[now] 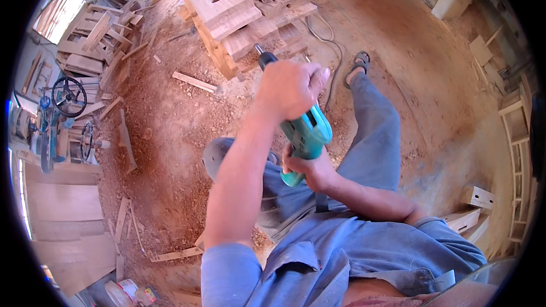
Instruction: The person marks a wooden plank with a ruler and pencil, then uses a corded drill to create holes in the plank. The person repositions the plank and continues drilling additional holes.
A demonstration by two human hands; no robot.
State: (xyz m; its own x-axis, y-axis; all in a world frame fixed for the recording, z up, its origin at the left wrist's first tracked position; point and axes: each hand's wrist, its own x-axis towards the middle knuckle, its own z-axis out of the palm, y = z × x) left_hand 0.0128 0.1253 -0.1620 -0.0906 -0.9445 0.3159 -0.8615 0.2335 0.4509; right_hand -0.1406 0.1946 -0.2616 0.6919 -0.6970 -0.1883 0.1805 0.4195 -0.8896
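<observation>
Left fingers [319, 81] over teal power tool [307, 135], right fingers [288, 157] around its rear

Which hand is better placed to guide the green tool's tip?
Likely the left hand: it grips the green tool nearer the metal tip; the right hand holds its rear end.

Black handwheel [69, 96], bright window [58, 12], dusty brown floor [173, 122]

1. Your green tool [310, 137] looks like smooth, hard plastic.
2. Its tip [259, 49] looks like shiny metal.
3. The boards [228, 13] ahead of you are flat, dull wood.
4. Your blue shirt [392, 244] is soft, wrinkly cloth.
5. Your floor [165, 187] looks rough and crumbly.
</observation>
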